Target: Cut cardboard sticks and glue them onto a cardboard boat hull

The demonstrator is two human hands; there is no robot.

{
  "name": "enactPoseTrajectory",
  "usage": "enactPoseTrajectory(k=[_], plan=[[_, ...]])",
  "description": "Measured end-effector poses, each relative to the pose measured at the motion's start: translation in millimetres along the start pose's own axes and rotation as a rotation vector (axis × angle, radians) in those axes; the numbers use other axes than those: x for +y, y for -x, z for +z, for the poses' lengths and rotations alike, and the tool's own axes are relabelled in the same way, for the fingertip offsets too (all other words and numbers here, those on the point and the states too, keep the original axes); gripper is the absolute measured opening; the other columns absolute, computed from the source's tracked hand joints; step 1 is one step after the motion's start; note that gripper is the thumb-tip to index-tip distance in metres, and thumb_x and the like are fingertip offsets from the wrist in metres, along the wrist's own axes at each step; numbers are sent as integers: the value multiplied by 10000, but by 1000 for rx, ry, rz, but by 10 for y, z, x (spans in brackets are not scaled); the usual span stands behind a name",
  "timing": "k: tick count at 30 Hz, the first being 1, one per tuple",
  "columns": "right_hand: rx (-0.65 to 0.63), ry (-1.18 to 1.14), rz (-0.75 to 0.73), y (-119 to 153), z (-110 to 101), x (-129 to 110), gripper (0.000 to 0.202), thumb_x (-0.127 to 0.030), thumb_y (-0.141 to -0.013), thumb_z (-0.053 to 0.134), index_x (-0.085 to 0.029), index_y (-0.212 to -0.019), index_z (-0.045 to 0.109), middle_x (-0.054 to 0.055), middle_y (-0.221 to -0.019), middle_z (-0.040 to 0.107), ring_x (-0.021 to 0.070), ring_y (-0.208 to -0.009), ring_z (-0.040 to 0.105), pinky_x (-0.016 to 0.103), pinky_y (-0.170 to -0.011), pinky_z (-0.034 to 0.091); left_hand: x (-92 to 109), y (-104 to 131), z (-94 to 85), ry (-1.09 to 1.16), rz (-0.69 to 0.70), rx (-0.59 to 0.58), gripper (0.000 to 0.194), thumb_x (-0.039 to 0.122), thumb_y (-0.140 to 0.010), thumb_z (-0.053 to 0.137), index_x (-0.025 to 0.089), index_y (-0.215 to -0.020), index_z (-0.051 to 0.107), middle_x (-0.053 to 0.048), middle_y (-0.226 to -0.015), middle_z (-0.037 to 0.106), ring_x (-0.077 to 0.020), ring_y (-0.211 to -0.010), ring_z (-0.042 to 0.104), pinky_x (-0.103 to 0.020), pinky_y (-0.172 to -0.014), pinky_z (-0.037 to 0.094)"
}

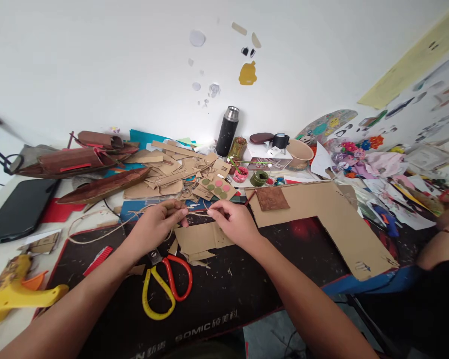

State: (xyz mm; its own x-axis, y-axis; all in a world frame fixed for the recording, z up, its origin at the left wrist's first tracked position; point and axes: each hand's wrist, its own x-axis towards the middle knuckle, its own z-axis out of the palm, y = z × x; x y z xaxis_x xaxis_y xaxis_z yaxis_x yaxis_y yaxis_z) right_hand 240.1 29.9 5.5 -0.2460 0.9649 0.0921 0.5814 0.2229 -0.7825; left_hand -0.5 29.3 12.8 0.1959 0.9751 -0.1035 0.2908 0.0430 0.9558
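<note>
A thin length of tan twine [197, 214] is pinched between my two hands above the dark desk mat. My left hand [160, 219] is closed on it, and a loose loop trails off to the left. The other part sits between the thumb and fingers of my right hand [234, 219], a short gap away. Below the hands lies a cut piece of cardboard [198, 240] with small scraps along its edge. Scissors [167, 284] with one yellow and one red handle rest on the mat under my left wrist; the blades are partly hidden.
Cardboard strips [179, 167] pile up behind my hands. Brown boat models [75, 159], a phone [20, 209] and a yellow glue gun [18, 294] occupy the left. A large cardboard sheet [344, 219] and paint pots [259, 178] are rightward. Another person's arm [439, 244] shows far right.
</note>
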Motion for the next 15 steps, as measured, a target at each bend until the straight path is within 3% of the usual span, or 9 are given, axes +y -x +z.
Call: enactPoseTrajectory(k=[7,12,15], plan=[[-73,85,-101,-21,177,-95,108,-318,-1014,727,-264,-950,796,-2,-723,710,174,-624,566,289,-644,332,9,52,36,108,-58,-42,438,644,-782,818,217,-779,724,13,-583,654,-121,-448,345,-257,-445,227],[-91,43,-58,-21,252,-83,131,-314,-1016,713,-256,-922,783,-33,-641,635,160,-574,529,287,-632,326,-48,56,32,208,-124,-49,488,678,-781,827,207,-839,716,1,-679,693,-94,-447,324,-252,-439,194],[-82,-49,-25,-17,288,-77,149,-336,-1013,703,-248,-915,773,-36,-658,639,153,-582,522,281,-631,343,-87,49,49,320,-156,-46,519,698,-768,842,204,-805,688,28,-616,618,-80,-442,278,-249,-447,161]])
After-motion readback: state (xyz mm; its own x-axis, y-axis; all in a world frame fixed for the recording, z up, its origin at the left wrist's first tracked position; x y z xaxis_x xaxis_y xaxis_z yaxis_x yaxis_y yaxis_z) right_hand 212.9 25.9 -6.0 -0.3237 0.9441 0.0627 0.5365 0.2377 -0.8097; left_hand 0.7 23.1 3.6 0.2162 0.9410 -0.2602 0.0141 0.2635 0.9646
